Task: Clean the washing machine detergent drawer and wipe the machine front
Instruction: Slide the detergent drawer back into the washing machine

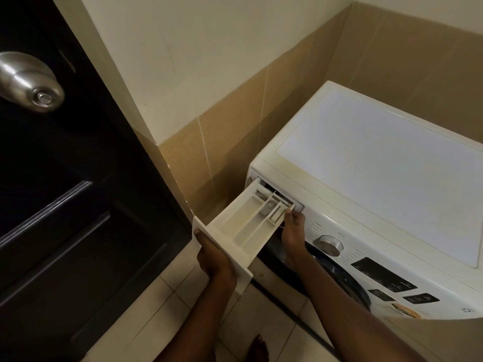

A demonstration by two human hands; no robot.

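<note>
A white front-loading washing machine [379,158] stands against the tiled wall at the right. Its white detergent drawer [245,220] is pulled far out of its slot toward the lower left, and its divided compartments face up. My left hand [213,257] grips the drawer's front panel from below. My right hand [294,231] holds the drawer's right side near the slot, with a fingertip on the rear edge of the rightmost compartment. The control dial [331,245] and dark display panel [384,274] lie just right of my right hand.
A dark wooden door [65,205] with a metal knob [28,81] fills the left, close to the drawer's front panel. Beige tiled wall [230,131] runs behind the machine. Pale floor tiles [167,309] lie below, and my foot [257,348] shows at the bottom.
</note>
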